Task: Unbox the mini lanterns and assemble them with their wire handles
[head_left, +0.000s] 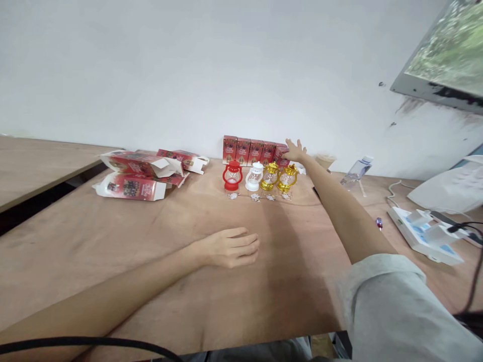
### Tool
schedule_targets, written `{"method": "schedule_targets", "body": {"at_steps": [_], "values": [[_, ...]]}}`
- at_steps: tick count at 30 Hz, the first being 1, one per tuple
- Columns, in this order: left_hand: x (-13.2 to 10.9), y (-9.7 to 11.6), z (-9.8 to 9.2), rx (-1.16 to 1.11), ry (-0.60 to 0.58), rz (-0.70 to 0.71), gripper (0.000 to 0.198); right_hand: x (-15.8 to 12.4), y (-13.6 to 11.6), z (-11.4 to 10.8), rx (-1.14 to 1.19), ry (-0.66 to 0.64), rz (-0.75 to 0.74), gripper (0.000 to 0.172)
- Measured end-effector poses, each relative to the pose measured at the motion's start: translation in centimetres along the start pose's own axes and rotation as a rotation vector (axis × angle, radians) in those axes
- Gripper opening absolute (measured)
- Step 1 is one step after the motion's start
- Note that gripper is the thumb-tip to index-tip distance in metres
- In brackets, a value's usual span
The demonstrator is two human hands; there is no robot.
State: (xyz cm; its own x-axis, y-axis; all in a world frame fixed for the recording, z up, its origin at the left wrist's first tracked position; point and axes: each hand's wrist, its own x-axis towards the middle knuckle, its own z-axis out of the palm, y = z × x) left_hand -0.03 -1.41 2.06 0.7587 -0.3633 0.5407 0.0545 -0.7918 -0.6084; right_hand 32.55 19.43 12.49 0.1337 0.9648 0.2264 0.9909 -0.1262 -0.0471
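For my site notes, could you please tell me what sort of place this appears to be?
Probably a plain indoor workroom: a wooden table bears a row of small lanterns and, at the right, a power strip with adapters plugged in.

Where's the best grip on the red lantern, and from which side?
Red lantern: probably by its wide base, from the front-left. It stands upright at the row's left end, with the white lantern on its right and red boxes behind.

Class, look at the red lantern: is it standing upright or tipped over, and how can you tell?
Upright. The red lantern rests on its base on the table, with its cap uppermost.
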Motion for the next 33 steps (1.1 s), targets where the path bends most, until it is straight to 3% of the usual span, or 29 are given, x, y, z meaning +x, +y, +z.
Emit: {"method": "schedule_targets", "body": {"at_steps": [9, 14, 17, 19, 21, 24, 26, 30, 33], "values": [[0.3, -0.1, -0.2, -0.009, 0.018, -0.005, 0.014, -0.1, 0.6, 0.0, -0.175, 0.03, 0.01, 0.064], [-0.4, 0.0, 0.4, -0.006, 0.053, -0.094, 0.011, -0.4, 2.9, -2.8, -0.146, 0.168, -0.031, 0.071], [-0.7, 0.1, 0.4, -0.061, 0.056, -0.285, 0.016, -1.4, 4.1, -5.8, 0.042, 0.42, -0.017, 0.08], [-0.8, 0.0, 0.3, -0.145, 0.054, -0.503, 0.022, -3.3, 3.8, -7.3, 0.228, 0.571, -0.04, 0.076], [-0.9, -0.2, 0.1, -0.281, 0.066, -0.762, 0.032, -6.5, 2.4, -7.6, 0.473, 0.627, -0.064, 0.069], [-1.2, -0.5, -0.1, -0.599, 0.117, -1.143, 0.049, -13.5, -1.3, -5.8, 0.9, 0.544, -0.142, 0.061], [-1.6, -0.6, -0.2, -0.87, 0.177, -1.317, 0.058, -18.5, -4.0, -3.9, 1.165, 0.416, -0.178, 0.061], [-1.9, -0.2, -0.8, -1.339, 0.28, -1.381, 0.068, -26.2, -7.8, -0.9, 1.44, 0.106, -0.149, 0.05], [-1.4, 0.3, -1.6, -1.427, 0.256, -1.512, 0.061, -28.4, -8.9, 0.5, 1.484, -0.001, -0.106, 0.043]]}}
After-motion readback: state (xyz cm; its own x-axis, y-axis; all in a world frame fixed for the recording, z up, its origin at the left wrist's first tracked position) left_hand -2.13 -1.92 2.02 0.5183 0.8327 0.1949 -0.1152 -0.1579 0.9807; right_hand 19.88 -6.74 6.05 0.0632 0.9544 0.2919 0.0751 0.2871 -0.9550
